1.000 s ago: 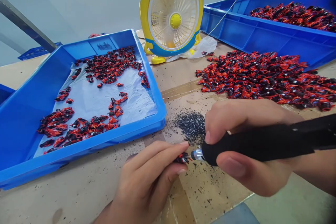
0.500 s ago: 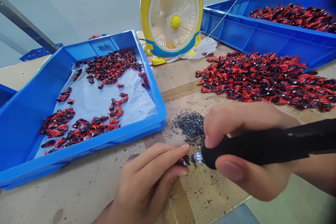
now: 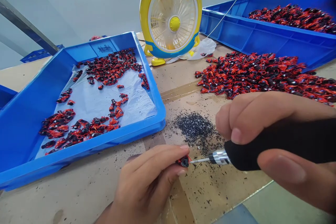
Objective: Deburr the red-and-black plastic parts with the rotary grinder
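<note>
Between the thumb and fingers of my left hand (image 3: pixel 151 176) is a small red and black plastic part (image 3: pixel 183 161), its round black end facing right. My right hand (image 3: pixel 278 129) is wrapped round a black handheld rotary tool (image 3: pixel 246 154) with a silver collar and a thin metal bit. The bit's tip is at or just beside the part's black end; whether it touches I cannot tell. Beyond the hands, a heap of black shavings (image 3: pixel 195 126) lies on the brown work surface.
A blue tray (image 3: pixel 157 112) lined with white sheet holds scattered red and black parts at left. A large pile of similar parts (image 3: pixel 252 71) lies at right, before another blue bin (image 3: pixel 252 36). At the back stands a yellow fan (image 3: pixel 174 23) with a thin cord beside it.
My right hand has drawn the rotary tool back to the right, so more of the thin bit shows. The part in my left hand has turned slightly, its black end more visible.
</note>
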`<state>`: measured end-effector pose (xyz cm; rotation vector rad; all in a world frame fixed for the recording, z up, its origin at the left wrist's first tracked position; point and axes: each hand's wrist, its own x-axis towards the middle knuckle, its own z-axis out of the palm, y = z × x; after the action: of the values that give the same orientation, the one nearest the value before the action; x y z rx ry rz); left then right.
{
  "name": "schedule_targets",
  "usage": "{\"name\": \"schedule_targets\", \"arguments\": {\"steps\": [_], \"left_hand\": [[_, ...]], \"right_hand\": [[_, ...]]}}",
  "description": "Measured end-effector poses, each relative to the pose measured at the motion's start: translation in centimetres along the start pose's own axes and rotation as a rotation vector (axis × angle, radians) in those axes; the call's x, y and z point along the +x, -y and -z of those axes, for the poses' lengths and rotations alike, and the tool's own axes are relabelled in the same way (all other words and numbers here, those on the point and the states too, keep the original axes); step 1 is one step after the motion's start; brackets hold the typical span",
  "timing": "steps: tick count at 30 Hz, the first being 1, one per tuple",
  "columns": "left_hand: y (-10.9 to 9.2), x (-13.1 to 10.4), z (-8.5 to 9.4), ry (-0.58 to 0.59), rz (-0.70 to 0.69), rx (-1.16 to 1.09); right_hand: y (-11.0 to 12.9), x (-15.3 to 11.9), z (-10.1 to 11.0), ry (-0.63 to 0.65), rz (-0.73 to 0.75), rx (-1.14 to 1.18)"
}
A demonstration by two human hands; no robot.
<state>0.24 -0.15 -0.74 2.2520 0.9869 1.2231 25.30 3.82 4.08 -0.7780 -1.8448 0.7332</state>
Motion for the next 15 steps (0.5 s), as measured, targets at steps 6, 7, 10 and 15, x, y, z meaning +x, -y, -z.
{"name": "schedule_targets", "arguments": {"steps": [6,7,10,15], "left_hand": [[-0.23,-0.02,-0.12,-0.028,-0.020,-0.015],[-0.25,0.00,-0.11,-0.029,-0.020,-0.014],[-0.30,0.14,-0.04,-0.029,-0.022,-0.007],[-0.30,0.22,-0.12,-0.034,-0.020,0.030]], "right_hand": [[-0.23,-0.06,0.47,0.025,-0.014,0.070],[-0.32,-0.11,0.58,0.026,-0.018,0.081],[-0.67,-0.20,0.59,0.048,-0.014,0.112],[-1.00,0.08,-0.03,-0.018,0.030,0.105]]}}
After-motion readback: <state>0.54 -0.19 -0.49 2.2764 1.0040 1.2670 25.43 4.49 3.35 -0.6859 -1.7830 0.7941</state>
